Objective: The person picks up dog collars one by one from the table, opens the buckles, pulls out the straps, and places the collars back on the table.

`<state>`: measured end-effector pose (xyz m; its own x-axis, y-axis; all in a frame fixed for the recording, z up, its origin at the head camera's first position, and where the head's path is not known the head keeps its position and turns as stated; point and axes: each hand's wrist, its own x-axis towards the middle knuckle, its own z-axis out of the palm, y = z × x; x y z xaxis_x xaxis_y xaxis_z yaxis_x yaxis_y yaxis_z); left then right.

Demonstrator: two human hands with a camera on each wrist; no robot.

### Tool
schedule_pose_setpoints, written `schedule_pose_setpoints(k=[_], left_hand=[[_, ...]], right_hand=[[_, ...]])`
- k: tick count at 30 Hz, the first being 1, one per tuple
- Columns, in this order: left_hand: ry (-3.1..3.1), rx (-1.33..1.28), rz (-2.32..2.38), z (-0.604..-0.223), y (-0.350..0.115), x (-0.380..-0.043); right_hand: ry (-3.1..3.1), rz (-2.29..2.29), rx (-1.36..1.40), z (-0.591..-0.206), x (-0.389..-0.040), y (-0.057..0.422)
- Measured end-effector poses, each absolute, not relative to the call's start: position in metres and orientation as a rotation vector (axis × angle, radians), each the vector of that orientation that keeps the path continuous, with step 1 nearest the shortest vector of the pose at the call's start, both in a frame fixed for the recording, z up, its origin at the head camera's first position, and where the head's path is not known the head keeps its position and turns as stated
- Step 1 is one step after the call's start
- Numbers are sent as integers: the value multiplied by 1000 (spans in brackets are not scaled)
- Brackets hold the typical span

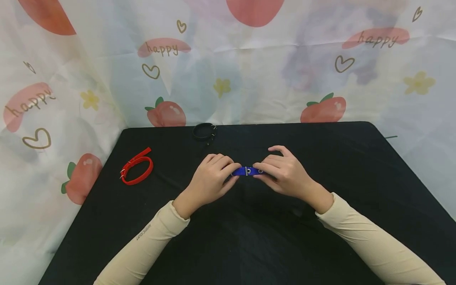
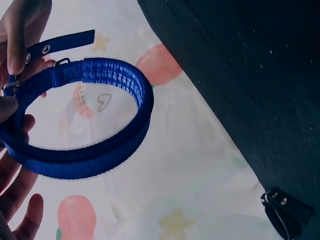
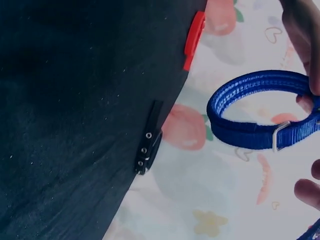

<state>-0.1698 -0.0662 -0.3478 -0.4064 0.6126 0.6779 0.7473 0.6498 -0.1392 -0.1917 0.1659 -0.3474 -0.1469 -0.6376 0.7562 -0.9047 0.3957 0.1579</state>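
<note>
"As the item is held in two places, how is it entered?"

"Blue collar [image 1: 241, 171], one; padded band, closed loop. Location: between the fingers of the left hand [image 1: 212, 178] and those of the right hand [image 1: 286, 174], lifted above the tabletop [image 1: 249, 241]."

"State of the fingers?"

"Left: thumb and forefinger pinching the band on one side of the buckle [image 1: 246, 171]. Right: thumb and forefinger pinching it on the other side, one finger raised clear."

"Handling?"

"Judged light and pliable, the padding springy enough to hold a round shape; not fragile. Woven face probably grips fairly; metal parts likely slicker. Best hold: the band's flat faces just beside the buckle, and the strap end [image 2: 75, 41] near its tip, leaving the eyelets [image 2: 46, 49] uncovered."

"Adjacent stock?"

"Red collar [image 1: 135, 181], well left of the left fingers; black collar [image 3: 152, 126], beyond them, near the tabletop's far edge."
</note>
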Motion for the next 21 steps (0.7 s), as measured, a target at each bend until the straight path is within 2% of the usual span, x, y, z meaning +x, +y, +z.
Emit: schedule_pose_setpoints(k=[13,21], left_hand=[[-2166,-1016,-234,-350,-68,-172],[-2072,-1109,-207,-351,-72,-173]], right_hand=[[-1863,333,1328,-346,-187,163],[-1794,288,1328,-344,-186,167]])
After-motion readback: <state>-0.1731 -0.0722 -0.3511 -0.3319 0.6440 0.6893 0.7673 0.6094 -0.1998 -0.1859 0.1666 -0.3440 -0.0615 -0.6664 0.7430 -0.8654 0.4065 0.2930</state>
